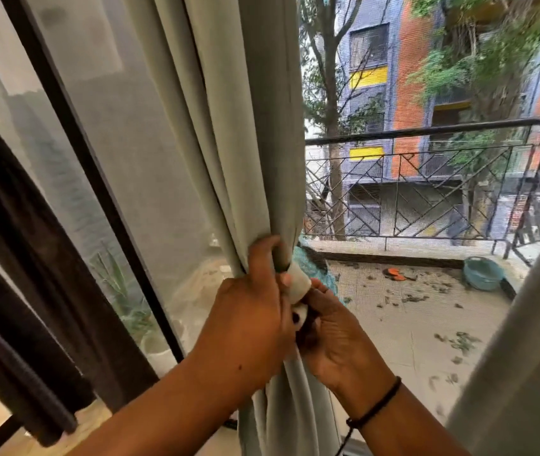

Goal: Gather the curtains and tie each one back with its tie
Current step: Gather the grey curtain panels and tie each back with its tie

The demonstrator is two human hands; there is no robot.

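Two forearms reach up from the bottom edge toward a gathered curtain (pixel 255 133), the right one wearing a thin black wristband (pixel 374 408). At the bunched waist of the grey-green cloth the left hand (pixel 249 327) closes round the folds from the left, its fingers curled over the front of the bundle and its thumb pressed toward a pale tie (pixel 299 284). That tie wraps the right side of the bundle just above and beside the left hand's fingertips, and a short pale end of it shows lower down between the two hands. From the right and slightly lower, the right hand (pixel 334 334) comes in palm toward the camera, its fingers curled in against the tie's end; they seem to pinch it, though the contact itself is partly hidden behind the left hand. Below the hands the curtain hangs straight down in loose folds; above them it fans upward and out of view. Left of the curtain hangs a sheer panel (pixel 107 153) over glass, and a dark window frame (pixel 74 149) slants across it. A second curtain (pixel 525 350) fills the lower right corner, blurred. Outside, a balcony floor strewn with dry leaves holds a teal basin (pixel 483 272), with a metal railing (pixel 426 179) behind it, and trees and a brick building beyond.
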